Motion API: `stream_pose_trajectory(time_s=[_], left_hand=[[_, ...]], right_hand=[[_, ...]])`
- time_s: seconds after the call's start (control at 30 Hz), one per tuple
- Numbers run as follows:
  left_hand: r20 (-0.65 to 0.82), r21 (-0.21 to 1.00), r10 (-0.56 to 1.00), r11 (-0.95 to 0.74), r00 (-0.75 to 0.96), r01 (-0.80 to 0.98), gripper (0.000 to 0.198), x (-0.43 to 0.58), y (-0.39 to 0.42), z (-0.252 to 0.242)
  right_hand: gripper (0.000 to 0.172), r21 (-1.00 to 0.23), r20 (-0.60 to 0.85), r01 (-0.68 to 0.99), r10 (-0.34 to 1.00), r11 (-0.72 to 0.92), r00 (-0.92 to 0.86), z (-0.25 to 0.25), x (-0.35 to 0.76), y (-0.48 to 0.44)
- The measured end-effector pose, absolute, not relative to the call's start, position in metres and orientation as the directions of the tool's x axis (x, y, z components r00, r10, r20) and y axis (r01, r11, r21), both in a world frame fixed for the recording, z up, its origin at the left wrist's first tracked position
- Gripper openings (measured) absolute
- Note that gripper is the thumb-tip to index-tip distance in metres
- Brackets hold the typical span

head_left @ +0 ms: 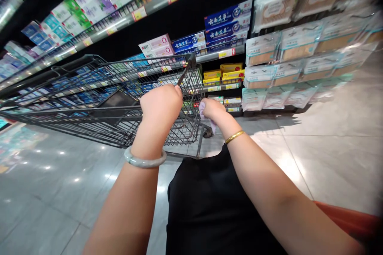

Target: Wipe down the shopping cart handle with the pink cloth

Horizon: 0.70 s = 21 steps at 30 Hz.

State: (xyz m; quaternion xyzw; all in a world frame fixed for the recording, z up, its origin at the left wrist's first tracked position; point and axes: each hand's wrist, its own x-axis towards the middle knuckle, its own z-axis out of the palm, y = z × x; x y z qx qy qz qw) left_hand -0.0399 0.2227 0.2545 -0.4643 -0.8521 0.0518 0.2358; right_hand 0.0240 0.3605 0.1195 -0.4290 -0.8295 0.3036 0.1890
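A black wire shopping cart (119, 111) stands in front of me, its basket stretching to the left. My left hand (161, 102), with a pale stone bangle on the wrist, is closed over the cart's near top rim; its fingertips are hidden. My right hand (213, 109), with a gold bangle on its wrist, is closed around a crumpled light purple cloth (213, 126). That hand is at the right end of the cart, and whether it touches the wire cannot be made out.
Beyond the cart runs a store shelf (221, 53) with boxed toothpaste (226, 20) and yellow boxes (231, 75). Bagged goods (263, 48) hang on hooks at right. A caster wheel (207, 132) rests on the grey tiled floor (60, 191). Something orange-red (347, 217) is at lower right.
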Motion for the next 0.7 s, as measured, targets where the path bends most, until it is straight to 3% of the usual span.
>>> stream_pose_trajectory(time_s=[0.2,0.37,0.57,0.7], left_hand=[[0.36,-0.329,0.82,0.558,-0.445,0.762,0.06,-0.038,0.222,0.255],[0.346,-0.314,0.813,0.57,-0.468,0.759,0.059,-0.039,0.222,0.255],[0.368,-0.33,0.822,0.553,-0.435,0.765,0.06,-0.04,0.222,0.255],[0.356,-0.321,0.811,0.573,-0.464,0.754,0.058,-0.04,0.223,0.255]], right_hand=[[0.049,-0.742,0.263,0.413,0.796,0.528,-0.545,0.122,0.018,0.362],[0.043,-0.727,0.087,0.534,0.83,0.431,-0.551,0.112,0.018,0.365],[0.045,-0.798,0.252,0.405,0.858,0.446,-0.448,0.121,0.013,0.359],[0.046,-0.808,0.149,0.471,0.895,0.355,-0.42,0.118,0.011,0.355]])
